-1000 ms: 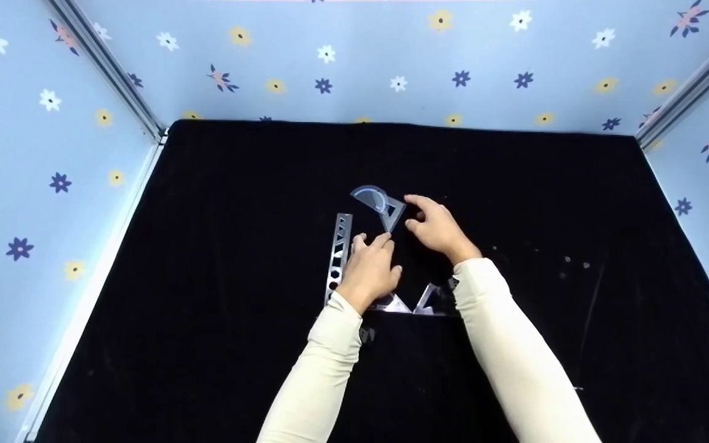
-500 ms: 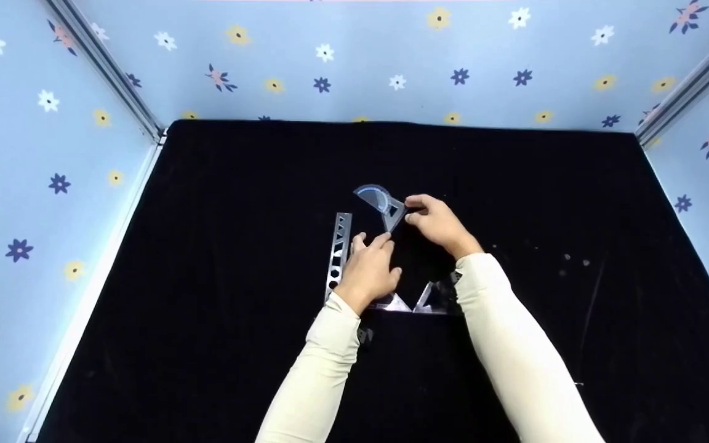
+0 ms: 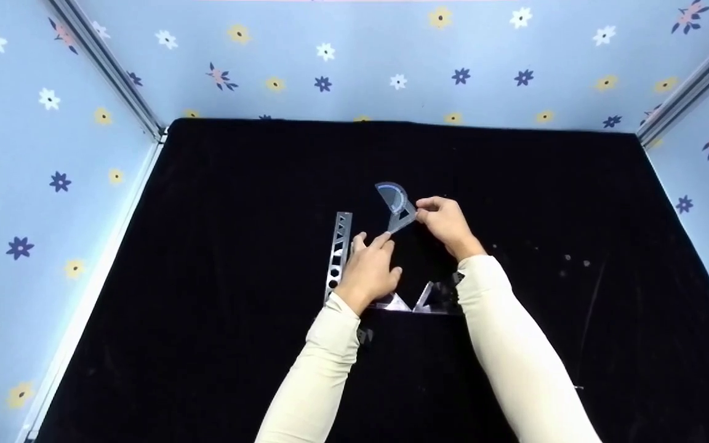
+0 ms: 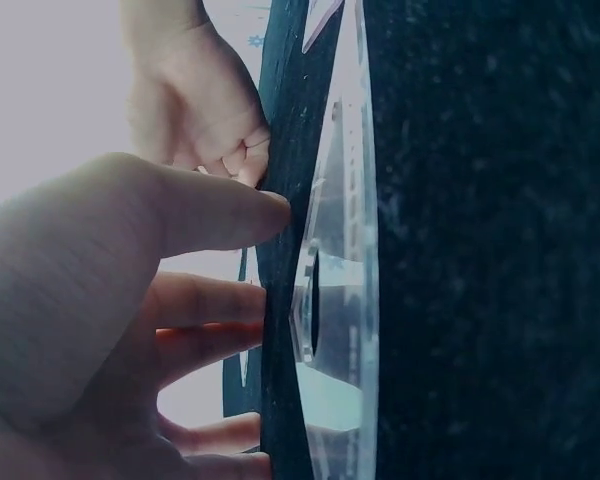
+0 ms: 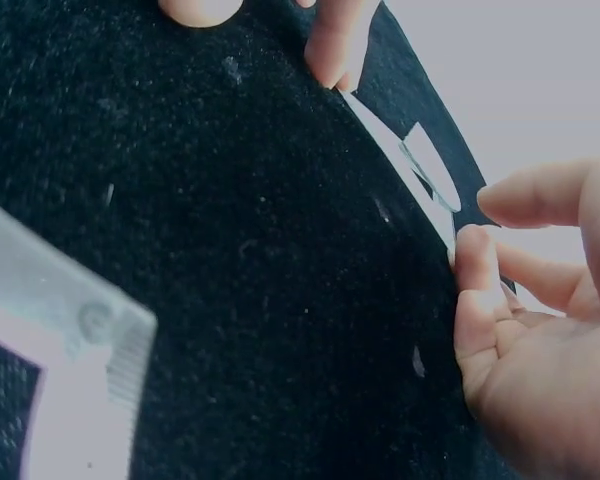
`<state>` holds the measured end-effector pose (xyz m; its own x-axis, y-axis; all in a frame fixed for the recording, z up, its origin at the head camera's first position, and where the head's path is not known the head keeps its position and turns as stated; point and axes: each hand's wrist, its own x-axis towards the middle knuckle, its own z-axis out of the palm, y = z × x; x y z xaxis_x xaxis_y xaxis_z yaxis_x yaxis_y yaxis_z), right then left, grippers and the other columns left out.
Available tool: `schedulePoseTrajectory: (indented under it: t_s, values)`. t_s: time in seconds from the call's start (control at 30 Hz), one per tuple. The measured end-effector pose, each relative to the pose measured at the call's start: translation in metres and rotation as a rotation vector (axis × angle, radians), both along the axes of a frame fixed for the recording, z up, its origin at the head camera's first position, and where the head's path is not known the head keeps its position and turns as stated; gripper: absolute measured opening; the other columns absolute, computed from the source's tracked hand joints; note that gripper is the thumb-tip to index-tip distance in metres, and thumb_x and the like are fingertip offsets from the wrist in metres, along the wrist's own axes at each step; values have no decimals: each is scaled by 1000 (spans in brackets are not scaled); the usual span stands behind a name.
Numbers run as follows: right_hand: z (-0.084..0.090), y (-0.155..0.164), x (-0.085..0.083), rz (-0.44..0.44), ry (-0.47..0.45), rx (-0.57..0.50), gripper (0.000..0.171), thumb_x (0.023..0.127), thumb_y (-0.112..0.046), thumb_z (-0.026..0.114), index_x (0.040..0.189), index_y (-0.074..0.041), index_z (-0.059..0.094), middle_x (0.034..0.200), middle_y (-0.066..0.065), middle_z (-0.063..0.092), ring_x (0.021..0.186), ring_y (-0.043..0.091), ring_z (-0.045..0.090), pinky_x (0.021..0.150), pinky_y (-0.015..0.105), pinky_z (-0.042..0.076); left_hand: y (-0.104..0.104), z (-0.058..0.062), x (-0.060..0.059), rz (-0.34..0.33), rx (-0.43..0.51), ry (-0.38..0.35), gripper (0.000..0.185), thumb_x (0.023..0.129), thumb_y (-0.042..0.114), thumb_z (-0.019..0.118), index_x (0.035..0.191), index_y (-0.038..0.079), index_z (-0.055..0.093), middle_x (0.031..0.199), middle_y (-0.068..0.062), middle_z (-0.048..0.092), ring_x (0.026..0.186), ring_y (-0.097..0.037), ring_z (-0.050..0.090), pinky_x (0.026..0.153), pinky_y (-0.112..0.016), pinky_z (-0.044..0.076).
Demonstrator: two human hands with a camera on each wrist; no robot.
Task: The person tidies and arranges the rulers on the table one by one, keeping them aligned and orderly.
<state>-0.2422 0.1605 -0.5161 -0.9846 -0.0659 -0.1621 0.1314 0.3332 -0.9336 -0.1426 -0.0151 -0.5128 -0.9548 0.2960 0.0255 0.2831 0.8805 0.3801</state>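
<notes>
- Here the right hand pinches the near corner of a small clear plastic set square, fingertips curled on its edge; the set square lies mid-table, tilted, overlapping the clear blue-tinted plastic protractor just beyond it
- The left hand rests flat with relaxed, spread fingers on the table covered in black cloth, holding nothing, its fingertips just short of the set square's lower tip
- A long clear plastic stencil ruler with cut-out shapes lies just left of the left hand, running away from the person
- Two clear plastic triangles lie near the wrists, partly hidden by the cream sleeves
- Pale blue flowered walls enclose the table on three sides
</notes>
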Motion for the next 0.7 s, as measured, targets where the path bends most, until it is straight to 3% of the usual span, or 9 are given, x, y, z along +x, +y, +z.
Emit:
schedulePoseTrajectory:
  t_s: [0.4,0.7]
  values:
    - [3,2,1,-47,53,88,23,91,-1,65,111,7,71,90,10,67,80,15,60,72,23,48,-1,3,-1,-20,34,-1,51,90,27,70,133,0,62,149,-9,50,138,-48,34,118,-49,24]
    - [3,1,6,-52,132,297,16,86,-5,69,101,0,74,94,11,72,86,21,63,81,32,49,-3,2,-1,-6,25,-11,50,90,28,69,132,1,62,148,-7,51,137,-47,36,118,-47,24]
